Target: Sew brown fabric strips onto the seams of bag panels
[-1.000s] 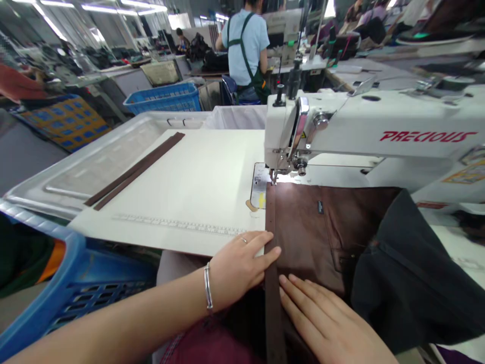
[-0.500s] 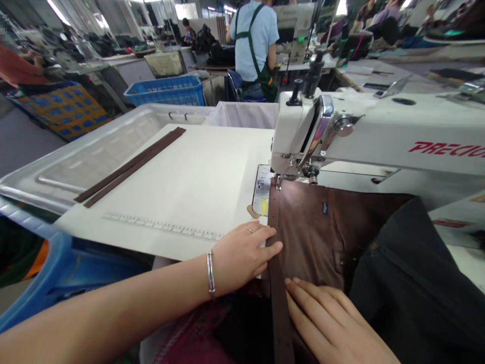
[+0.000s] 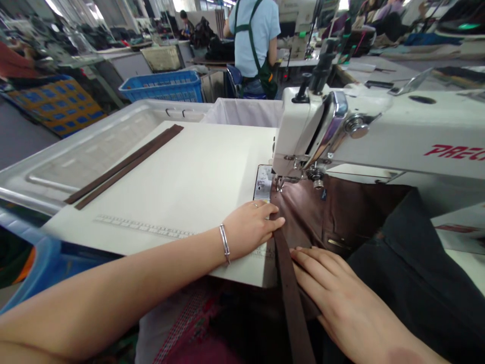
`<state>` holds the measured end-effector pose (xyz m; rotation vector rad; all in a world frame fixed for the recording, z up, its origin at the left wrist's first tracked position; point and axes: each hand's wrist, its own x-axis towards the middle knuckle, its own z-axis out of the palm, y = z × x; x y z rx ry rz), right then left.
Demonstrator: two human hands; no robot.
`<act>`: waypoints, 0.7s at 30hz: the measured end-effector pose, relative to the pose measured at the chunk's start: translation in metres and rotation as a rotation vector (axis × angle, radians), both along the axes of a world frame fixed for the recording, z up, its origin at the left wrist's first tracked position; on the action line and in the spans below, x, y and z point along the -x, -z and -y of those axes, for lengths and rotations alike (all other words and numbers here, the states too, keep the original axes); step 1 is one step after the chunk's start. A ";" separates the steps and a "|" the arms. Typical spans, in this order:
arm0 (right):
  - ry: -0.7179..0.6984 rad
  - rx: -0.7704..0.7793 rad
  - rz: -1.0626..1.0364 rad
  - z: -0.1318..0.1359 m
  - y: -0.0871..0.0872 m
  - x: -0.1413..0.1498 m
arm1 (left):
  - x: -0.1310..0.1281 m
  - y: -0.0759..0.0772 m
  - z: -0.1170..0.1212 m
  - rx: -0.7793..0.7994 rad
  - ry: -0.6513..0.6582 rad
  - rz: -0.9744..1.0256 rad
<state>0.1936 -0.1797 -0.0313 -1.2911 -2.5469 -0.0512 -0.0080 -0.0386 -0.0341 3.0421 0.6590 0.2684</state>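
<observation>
A long dark brown strip (image 3: 291,288) runs from the presser foot (image 3: 279,184) of the sewing machine (image 3: 295,131) down to the front edge. It lies along the edge of a brown leather-like panel (image 3: 303,215) with a small zipper and a dark tag. Close in front of the foot, my left hand (image 3: 250,227) grips the strip with its fingertips over it; the underside of the grip is hidden. My right hand (image 3: 333,283) lies flat on the panel beside the strip, fingers stretched out. Black cloth (image 3: 413,273) joins the panel on the right.
Two loose brown strips (image 3: 129,167) lie on the white work board (image 3: 204,167), which bears a printed ruler (image 3: 140,227). A clear plastic tray (image 3: 94,136) adjoins it at left. A blue basket (image 3: 162,88) and a seated person (image 3: 252,45) are behind.
Both hands have moved forward, towards the machine, with the strip and panel. The panel has bunched and its tag has shifted nearer the machine. The view has turned slightly.
</observation>
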 end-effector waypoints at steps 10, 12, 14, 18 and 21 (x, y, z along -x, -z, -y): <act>-0.039 0.061 0.020 -0.036 -0.002 -0.009 | -0.012 0.005 -0.032 -0.030 -0.034 0.014; -0.044 0.080 0.031 -0.043 -0.002 -0.010 | -0.014 0.004 -0.038 -0.023 -0.050 0.018; -0.048 0.103 0.042 -0.050 -0.002 -0.012 | -0.016 0.004 -0.046 -0.017 -0.054 0.025; -0.041 0.113 0.052 -0.059 -0.001 -0.013 | -0.020 0.008 -0.057 -0.001 -0.047 0.041; -0.018 0.079 0.058 -0.059 0.002 -0.012 | -0.013 0.009 -0.040 0.027 -0.076 0.055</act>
